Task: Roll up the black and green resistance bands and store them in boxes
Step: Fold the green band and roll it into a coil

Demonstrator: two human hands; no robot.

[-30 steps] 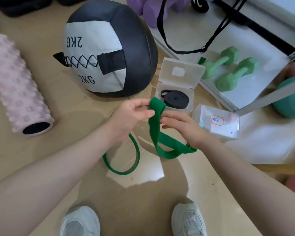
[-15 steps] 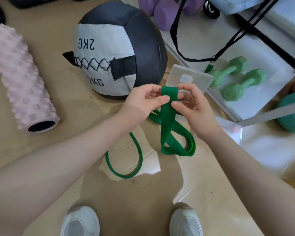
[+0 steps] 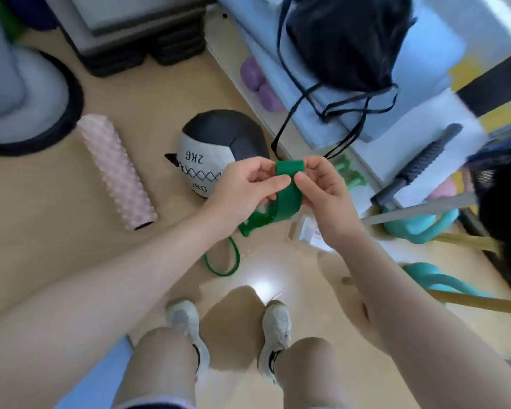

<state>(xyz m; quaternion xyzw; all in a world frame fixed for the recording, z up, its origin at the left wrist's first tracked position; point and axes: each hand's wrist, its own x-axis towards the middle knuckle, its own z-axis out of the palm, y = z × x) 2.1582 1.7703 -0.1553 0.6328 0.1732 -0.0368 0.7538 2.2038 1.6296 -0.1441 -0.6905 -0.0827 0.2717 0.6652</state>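
Green resistance band [image 3: 288, 184] pinched by both hands' fingers [image 3: 278, 182] above ball [image 3: 219, 137] marked "2KG".

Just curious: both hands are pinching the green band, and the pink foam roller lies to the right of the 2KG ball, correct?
Not quite. The head view shows the roller lying left of the ball. Both the left hand and right hand do pinch the green band.

Band [image 3: 288, 184] held up between left hand [image 3: 242, 188] and right hand [image 3: 322, 190], its lower loop trailing to the floor [image 3: 56, 225] before the shoes [image 3: 186, 323]. Weighted ball [image 3: 219, 137] behind the hands. Foam roller [image 3: 117, 171] left of ball. Box [image 3: 307, 231] under right wrist. Drawstring bag [image 3: 345, 39] on shelf [image 3: 419, 119], far right; massage stick [image 3: 419, 160] right of it.
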